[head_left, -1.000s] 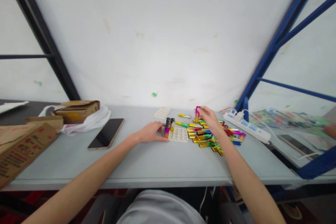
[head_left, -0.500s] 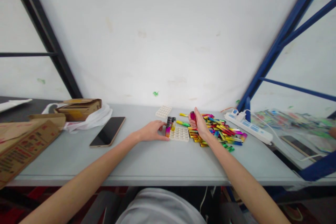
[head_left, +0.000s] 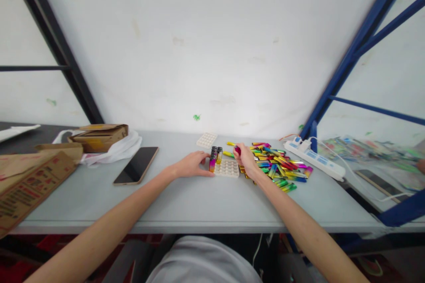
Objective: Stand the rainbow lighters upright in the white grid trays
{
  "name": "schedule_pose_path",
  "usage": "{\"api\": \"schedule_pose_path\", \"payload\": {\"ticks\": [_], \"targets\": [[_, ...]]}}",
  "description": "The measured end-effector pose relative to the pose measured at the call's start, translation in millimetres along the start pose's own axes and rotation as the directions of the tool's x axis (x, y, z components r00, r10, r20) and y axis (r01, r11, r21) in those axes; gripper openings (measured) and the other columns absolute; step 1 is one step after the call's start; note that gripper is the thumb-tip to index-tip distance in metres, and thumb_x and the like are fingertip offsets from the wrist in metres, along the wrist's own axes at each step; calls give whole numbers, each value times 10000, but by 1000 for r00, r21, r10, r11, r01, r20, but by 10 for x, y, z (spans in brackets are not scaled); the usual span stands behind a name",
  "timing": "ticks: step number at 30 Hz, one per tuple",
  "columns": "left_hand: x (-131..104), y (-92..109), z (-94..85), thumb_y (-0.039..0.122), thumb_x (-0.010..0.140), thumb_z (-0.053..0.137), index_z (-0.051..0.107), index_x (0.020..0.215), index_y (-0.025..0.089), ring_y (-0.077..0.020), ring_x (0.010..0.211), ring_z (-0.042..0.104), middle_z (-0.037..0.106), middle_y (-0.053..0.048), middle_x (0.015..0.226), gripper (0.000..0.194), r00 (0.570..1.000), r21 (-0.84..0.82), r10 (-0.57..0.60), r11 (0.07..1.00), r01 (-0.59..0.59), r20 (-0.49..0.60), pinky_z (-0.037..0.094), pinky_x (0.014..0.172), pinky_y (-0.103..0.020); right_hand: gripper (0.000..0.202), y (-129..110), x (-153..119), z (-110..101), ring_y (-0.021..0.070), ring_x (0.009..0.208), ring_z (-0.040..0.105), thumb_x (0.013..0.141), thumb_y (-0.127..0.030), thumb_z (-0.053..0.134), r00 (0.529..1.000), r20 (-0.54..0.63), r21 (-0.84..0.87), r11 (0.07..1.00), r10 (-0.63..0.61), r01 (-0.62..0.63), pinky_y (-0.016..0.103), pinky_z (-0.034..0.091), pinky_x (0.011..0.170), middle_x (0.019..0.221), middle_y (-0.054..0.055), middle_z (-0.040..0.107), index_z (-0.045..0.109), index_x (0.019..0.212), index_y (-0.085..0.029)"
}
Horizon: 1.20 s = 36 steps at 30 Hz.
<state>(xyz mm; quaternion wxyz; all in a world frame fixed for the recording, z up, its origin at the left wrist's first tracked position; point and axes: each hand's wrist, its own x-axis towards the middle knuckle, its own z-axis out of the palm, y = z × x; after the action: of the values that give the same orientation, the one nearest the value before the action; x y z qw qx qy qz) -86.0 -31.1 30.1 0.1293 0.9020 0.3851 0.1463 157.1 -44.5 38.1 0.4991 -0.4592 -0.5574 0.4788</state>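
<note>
Standing upright in the left part of a cream tray with rows of round holes [head_left: 231,169] are several lighters [head_left: 212,164] with black tops and shiny purple-orange or yellow bodies. My left hand [head_left: 192,164] rests at the tray's left edge, thumb stretched along the front corner and fingers curved apart behind, beside the lighters. Above the tray's right side, my right hand [head_left: 246,158] is closed round a dark red-purple lighter [head_left: 237,150]; its lower part is hidden by the fingers. A loose pile of metallic coloured lighters [head_left: 282,163] lies right of the tray, partly behind my right hand.
A second cream tray [head_left: 206,140] lies farther back by the wall. Left are a phone [head_left: 137,166], a white plastic bag [head_left: 116,150] and cardboard boxes [head_left: 43,177]. A white power strip [head_left: 315,159] and a blue metal frame [head_left: 345,66] stand right.
My right hand has moved left and slightly down with the lighter, from over the pile to the tray's right side. My left hand has stayed at the tray's left edge.
</note>
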Motion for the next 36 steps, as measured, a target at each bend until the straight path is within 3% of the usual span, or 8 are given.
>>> {"api": "schedule_pose_path", "payload": {"ticks": [4,12,18,21,25,29,32,36], "targets": [[4,-9,5,772,727,653,601,907,178,-230,816,574,619,-47,872,623,1000,3,0,1000,0,6,431,743,-313,486,-6,-7,24,85,435,150,883,-530,437,999,43,18,1000,17,-18,262,138,437,460,-64,236,343,515,-226],[1,-1,5,763,726,664,604,903,180,-230,817,579,622,-46,869,612,1000,0,-3,1000,3,-4,436,748,-314,415,48,22,17,83,413,187,864,-418,439,1000,5,-13,1000,27,-27,259,145,438,443,-56,280,375,506,-219],[4,-11,9,763,730,661,606,906,174,-231,815,579,624,-46,867,617,1000,1,3,1000,-3,2,433,743,-311,540,69,51,-22,87,430,220,885,-668,469,999,38,15,1000,13,-13,257,157,444,490,-63,291,466,600,-210],[3,-17,15,756,729,668,608,902,175,-230,811,580,623,-42,860,609,1000,-3,7,1000,-7,-6,432,743,-312,600,96,78,-27,101,455,298,880,-757,428,993,74,12,995,-96,96,255,238,447,542,-55,358,589,750,-193],[0,-10,11,745,727,680,611,912,171,-230,811,578,621,-47,871,607,1000,-4,10,1000,-10,-12,438,748,-317,521,102,79,-46,132,578,480,926,-678,459,958,97,-120,953,-268,279,267,432,559,695,-20,518,641,1006,-197],[-3,-2,7,737,732,681,620,913,171,-225,803,576,624,-46,869,597,1000,-6,13,1000,-13,-11,443,745,-313,390,34,11,-85,181,837,604,903,-572,602,883,146,-381,798,-445,466,291,511,712,950,59,641,657,981,-195],[-6,1,5,726,728,693,631,923,171,-222,801,576,631,-49,876,591,1000,-19,12,1000,-13,-22,447,746,-312,331,-33,-54,-89,182,775,620,919,-518,618,842,227,-511,677,-489,530,311,499,749,822,37,672,673,912,-192],[-7,6,1,717,725,700,640,933,171,-216,786,570,630,-46,868,587,999,-20,18,1000,-19,-30,444,737,-308,278,-55,-99,-49,171,687,634,941,-464,620,840,277,-541,646,-467,538,301,484,714,733,10,694,670,919,-192]]}}
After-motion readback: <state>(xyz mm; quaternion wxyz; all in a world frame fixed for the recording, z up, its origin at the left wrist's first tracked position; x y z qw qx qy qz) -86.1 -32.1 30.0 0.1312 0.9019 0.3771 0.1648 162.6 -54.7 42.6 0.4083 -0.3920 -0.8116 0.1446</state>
